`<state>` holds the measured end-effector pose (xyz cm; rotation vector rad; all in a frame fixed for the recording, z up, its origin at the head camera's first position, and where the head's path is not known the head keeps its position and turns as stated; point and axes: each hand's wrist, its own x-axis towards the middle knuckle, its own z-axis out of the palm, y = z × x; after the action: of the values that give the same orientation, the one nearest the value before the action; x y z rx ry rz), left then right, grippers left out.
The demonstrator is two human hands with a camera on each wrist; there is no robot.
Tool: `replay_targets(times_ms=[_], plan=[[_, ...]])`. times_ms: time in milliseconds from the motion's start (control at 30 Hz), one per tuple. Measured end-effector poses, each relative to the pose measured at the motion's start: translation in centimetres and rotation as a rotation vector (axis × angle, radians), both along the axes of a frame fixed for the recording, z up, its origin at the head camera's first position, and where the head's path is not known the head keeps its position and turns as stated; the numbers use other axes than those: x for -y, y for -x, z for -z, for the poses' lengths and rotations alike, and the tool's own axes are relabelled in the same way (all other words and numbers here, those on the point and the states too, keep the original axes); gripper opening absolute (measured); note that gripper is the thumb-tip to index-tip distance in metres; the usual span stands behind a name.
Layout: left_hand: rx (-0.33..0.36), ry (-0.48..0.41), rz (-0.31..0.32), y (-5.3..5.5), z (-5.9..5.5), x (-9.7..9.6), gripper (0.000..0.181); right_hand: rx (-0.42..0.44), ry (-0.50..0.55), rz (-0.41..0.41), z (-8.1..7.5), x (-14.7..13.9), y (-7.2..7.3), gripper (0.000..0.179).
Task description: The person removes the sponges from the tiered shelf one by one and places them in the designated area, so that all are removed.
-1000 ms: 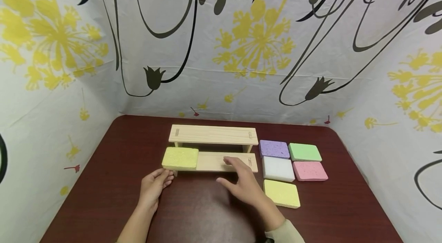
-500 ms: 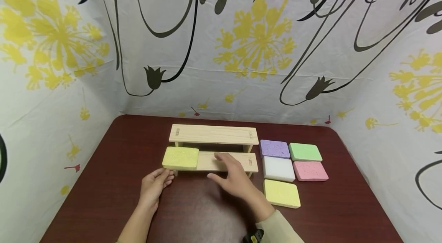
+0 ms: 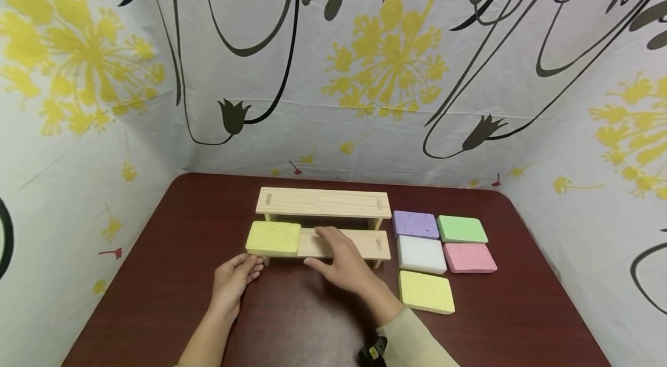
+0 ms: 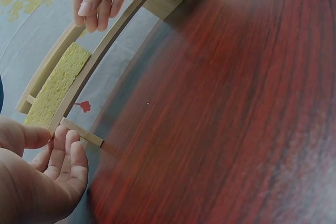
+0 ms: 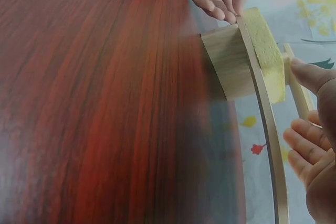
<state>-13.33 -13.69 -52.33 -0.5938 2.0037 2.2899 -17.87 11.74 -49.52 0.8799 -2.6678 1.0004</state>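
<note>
A two-tier light wooden stand (image 3: 323,203) is on the table, its lower tier in front of the upper one. At the left end of the lower tier lies a yellow sponge (image 3: 273,238). My left hand (image 3: 233,283) pinches the front left corner of that tier, thumb at the edge and fingers beneath, as the left wrist view shows. Over the middle of the lower tier is my right hand (image 3: 346,263), fingers spread and holding nothing. Its thumb and fingers point toward the sponge, with a gap between; in the right wrist view the thumb (image 5: 310,74) shows near the yellow sponge (image 5: 265,51).
Right of the stand lie a purple sponge (image 3: 415,224), a green sponge (image 3: 462,230), a white sponge (image 3: 421,254), a pink sponge (image 3: 470,258) and another yellow sponge (image 3: 426,292). A patterned cloth (image 3: 333,77) hangs behind the dark red table (image 3: 172,274).
My right hand has moved left along the lower tier, closer to the yellow sponge. The left hand, the stand and the sponges have stayed put.
</note>
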Motion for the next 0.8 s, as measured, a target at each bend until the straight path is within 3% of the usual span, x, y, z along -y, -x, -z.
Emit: replay_targets(times_ms=[233,800], plan=[[-0.002,0.000,0.004,0.0,0.1,0.1,0.039,-0.009,-0.044,0.003,0.0,0.7,0.5,0.069],[-0.001,0.000,0.000,0.0,0.0,0.1,0.039,0.080,-0.145,0.009,-0.4,3.3,1.3,0.081]])
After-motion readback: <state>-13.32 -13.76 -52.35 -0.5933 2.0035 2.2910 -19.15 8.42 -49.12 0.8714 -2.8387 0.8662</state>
